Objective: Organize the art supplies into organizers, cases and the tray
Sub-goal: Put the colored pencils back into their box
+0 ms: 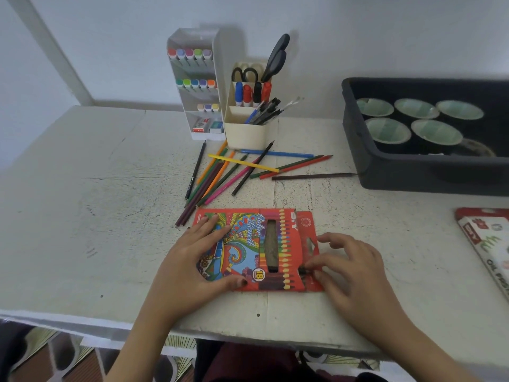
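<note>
Head-worn view, forward and down, close over table (82, 216)

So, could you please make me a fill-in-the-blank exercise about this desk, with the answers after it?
1. The left hand presses on the colour pencil box, printed with the number ____.
2. The right hand pinches a dark pencil at the opening of the ____.
3. The dark grey tray shows ____ green-lined paper cups.

Answers: 18; box; five.
</note>
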